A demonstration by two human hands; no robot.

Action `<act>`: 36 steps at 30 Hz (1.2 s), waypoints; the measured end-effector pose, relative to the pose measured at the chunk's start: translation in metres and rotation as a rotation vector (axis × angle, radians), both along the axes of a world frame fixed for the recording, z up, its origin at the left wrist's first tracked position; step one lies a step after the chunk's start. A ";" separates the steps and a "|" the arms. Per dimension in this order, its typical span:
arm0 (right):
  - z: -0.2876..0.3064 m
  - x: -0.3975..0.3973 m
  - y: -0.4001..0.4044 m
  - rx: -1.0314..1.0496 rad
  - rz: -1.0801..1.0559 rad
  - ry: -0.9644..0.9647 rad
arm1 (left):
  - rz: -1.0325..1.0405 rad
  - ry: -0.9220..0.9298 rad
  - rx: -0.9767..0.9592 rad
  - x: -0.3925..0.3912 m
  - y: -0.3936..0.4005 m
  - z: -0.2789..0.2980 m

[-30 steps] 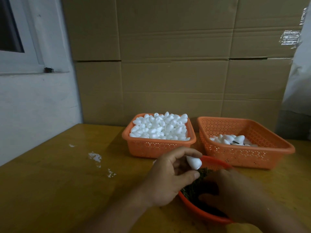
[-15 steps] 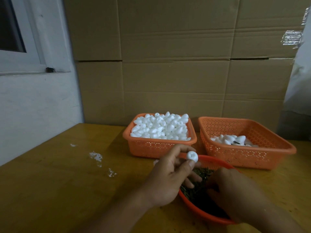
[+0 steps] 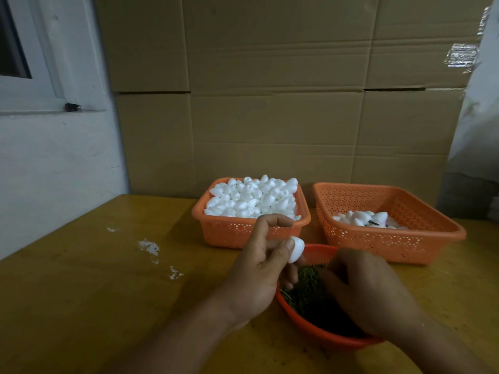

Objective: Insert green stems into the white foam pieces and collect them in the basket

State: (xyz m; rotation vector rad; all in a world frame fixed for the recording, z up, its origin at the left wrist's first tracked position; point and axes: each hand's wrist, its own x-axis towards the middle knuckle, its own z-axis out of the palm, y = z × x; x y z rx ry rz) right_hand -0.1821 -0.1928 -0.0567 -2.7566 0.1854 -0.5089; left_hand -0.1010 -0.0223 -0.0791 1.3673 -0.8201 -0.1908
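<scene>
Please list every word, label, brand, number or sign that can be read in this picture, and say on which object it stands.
None can be read.
Brown cardboard boxes: no print visible.
Shiny silver tape patch on the cardboard: crinkled, no legible text.
Orange perforated plastic baskets: no label visible.

The right hand [image 3: 370, 295] covers much of the red bowl [image 3: 305, 323] and the green stems [image 3: 307, 290] at lower centre, hiding its fingertips, while both forearms run off the frame's bottom edge.
</scene>
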 end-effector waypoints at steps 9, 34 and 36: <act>0.005 -0.004 0.002 0.287 0.165 -0.286 | -0.085 0.249 -0.105 -0.005 0.005 0.010; 0.013 -0.011 0.018 0.697 0.341 -0.284 | -0.105 0.339 -0.094 -0.006 0.005 0.012; 0.012 -0.011 0.017 0.675 0.336 -0.280 | -0.113 0.332 -0.090 -0.007 0.005 0.013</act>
